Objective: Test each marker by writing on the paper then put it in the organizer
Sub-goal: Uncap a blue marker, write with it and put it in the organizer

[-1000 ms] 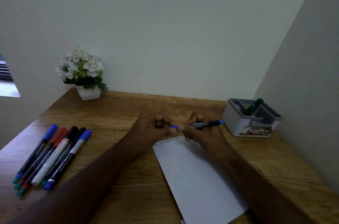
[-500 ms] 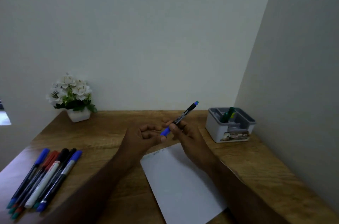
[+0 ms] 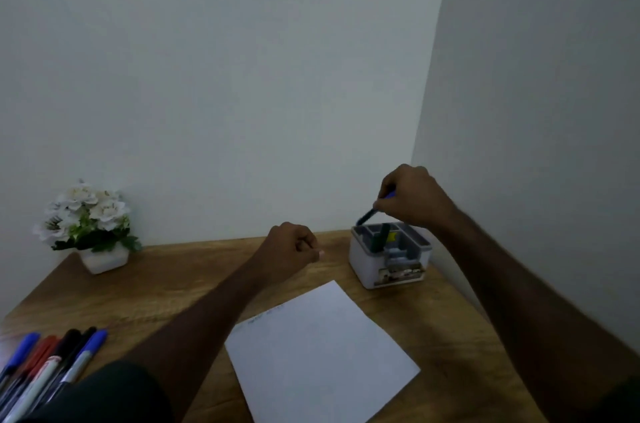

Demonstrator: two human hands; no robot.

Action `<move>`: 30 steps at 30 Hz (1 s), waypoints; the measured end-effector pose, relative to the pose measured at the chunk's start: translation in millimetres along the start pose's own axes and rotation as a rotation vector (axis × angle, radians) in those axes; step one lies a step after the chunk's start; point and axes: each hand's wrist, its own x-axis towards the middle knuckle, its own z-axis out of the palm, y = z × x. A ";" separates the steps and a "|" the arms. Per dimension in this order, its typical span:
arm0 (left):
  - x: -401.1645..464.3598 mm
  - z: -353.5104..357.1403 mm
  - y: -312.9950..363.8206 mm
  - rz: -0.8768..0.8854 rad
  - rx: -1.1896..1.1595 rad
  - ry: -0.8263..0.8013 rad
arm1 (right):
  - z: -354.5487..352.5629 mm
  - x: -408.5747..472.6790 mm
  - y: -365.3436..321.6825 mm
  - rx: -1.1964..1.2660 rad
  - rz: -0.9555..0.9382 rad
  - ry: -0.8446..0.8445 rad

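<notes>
Head view: right hand (image 3: 412, 197) above organizer (image 3: 389, 256) at desk's (image 3: 166, 287) far right corner, fingers curled round blue-capped marker (image 3: 372, 213), tip slanting down toward organizer's rear-left rim. Green marker (image 3: 379, 238) stands inside. Left hand (image 3: 291, 251) fisted, holding nothing, over desk middle. Paper (image 3: 318, 350) lies near front edge. Remaining markers (image 3: 52, 367) bunched at front left corner. Flower pot (image 3: 100, 258) at far left corner.

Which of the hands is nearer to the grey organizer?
Right. The right hand hovers just above the organizer, holding a blue marker; the left hand is beside it, apart.
</notes>
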 end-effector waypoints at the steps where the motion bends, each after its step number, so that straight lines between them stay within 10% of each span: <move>1: 3.4 2.1 2.6 0.007 0.008 -0.011 | 1.3 2.9 1.4 -0.050 0.016 -0.048; 12: 6.1 7.9 16.4 0.020 0.068 -0.048 | 39.3 11.9 -1.4 -0.175 0.054 -0.314; 18: -9.7 -12.2 10.4 0.001 0.044 -0.026 | 31.9 5.0 -17.1 -0.136 0.024 -0.178; 30: -133.1 -119.0 -54.7 -0.025 0.302 0.050 | 134.6 -53.7 -173.7 0.205 -0.335 -0.328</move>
